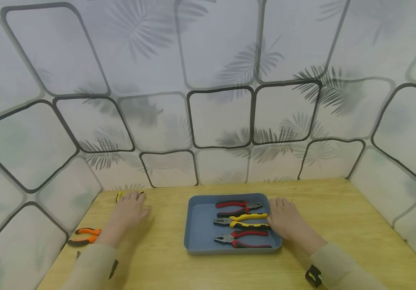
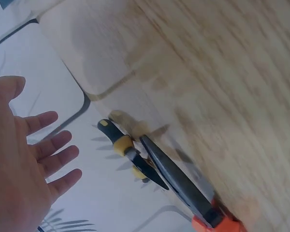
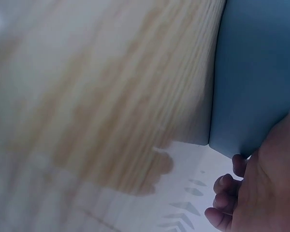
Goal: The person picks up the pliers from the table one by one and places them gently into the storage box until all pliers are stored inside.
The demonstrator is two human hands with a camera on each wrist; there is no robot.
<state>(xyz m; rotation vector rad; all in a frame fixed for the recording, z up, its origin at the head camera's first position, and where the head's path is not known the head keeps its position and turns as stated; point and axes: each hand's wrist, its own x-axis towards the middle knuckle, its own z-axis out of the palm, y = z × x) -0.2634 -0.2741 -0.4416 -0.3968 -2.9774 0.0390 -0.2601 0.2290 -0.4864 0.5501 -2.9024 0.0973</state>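
My left hand (image 1: 130, 209) reaches over yellow-and-black pliers (image 1: 119, 196) at the table's far left, covering most of them. In the left wrist view the left hand (image 2: 26, 159) has its fingers spread and nothing in them; the yellow-and-black pliers (image 2: 121, 142) lie apart from it. At the right end of a blue-grey tray (image 1: 198, 225), my right hand (image 1: 285, 217) holds the rim; its thumb is hidden. Its fingers (image 3: 224, 200) look curled by the tray's outer wall (image 3: 251, 72). Inside the tray lie red-and-black pliers (image 1: 242, 205), yellow-and-black pliers (image 1: 244, 221) and more red-and-black pliers (image 1: 244, 237).
Orange-and-black pliers (image 1: 88, 231) lie at the table's left edge, partly behind the left forearm. A small metal tip (image 1: 78, 254) shows below them. Patterned fabric walls (image 1: 222, 117) enclose the back and both sides of the wooden table (image 1: 161, 257).
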